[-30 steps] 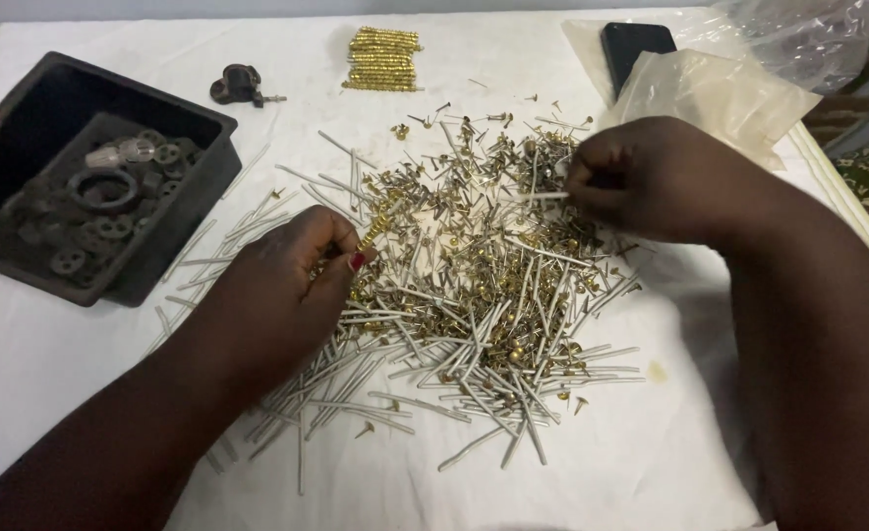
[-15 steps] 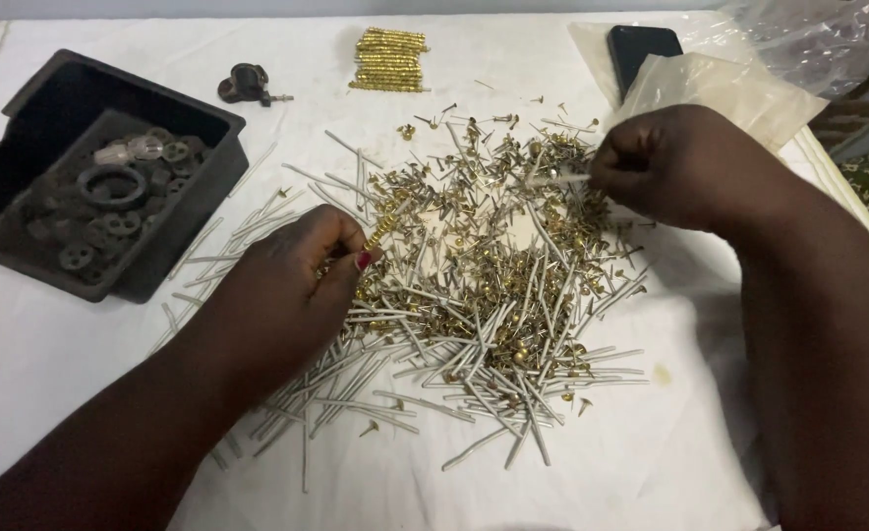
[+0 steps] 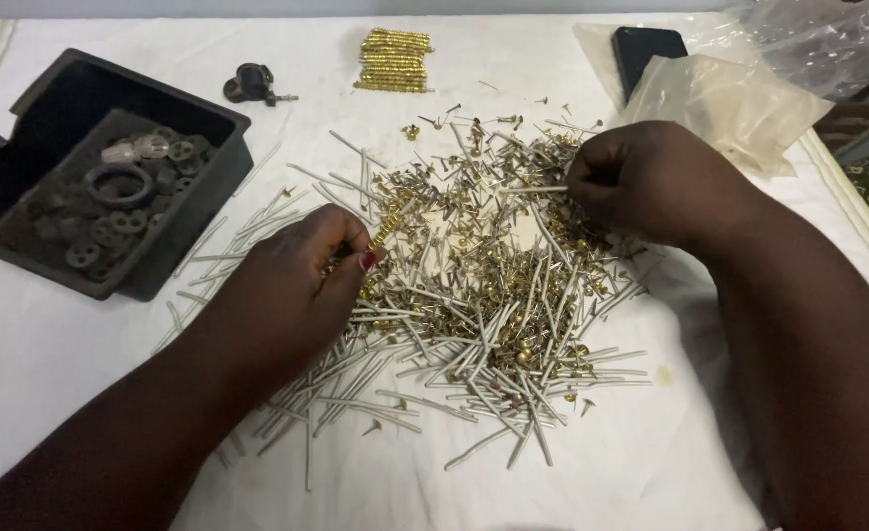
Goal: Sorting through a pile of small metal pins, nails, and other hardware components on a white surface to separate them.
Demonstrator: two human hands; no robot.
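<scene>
Sorting view, you at a white-covered table [image 3: 61, 334], both hands in the pile.
Left hand [image 3: 292, 285]: yours, resting on the left edge of the pile, fingers curled in tight. Thumb and forefinger pinch a short brass threaded piece [image 3: 385, 232] that sticks out up and to the right past a red-painted nail. Closed on it, no gap visible.
Right hand [image 3: 651, 182]: yours, over the upper right of the pile, knuckles up, fingers bunched into a near fist. Fingertips nip one thin grey pin [image 3: 533, 189] lying roughly level and pointing left. Grip point itself is hidden under the fingers.
Pile [image 3: 484, 295]: grey metal pins mixed with small brass-headed bits, spread across the table centre between your two hands. Densest in the middle, loose strays fanning out lower left and lower right.
Brass stack [image 3: 393, 59]: neat block of brass threaded pieces at the top centre, well apart from the pile.
Black tray [image 3: 189, 128]: left side of the table, near your left forearm, holding dark washers, a ring and a pale part.
Small dark fitting [image 3: 250, 83]: between the tray and the brass stack, lying alone.
Phone [image 3: 646, 49]: black, top right, partly under clear plastic bags [image 3: 739, 98].
Bags: crumpled, just beyond your right hand, not touching it as far as I can tell.
</scene>
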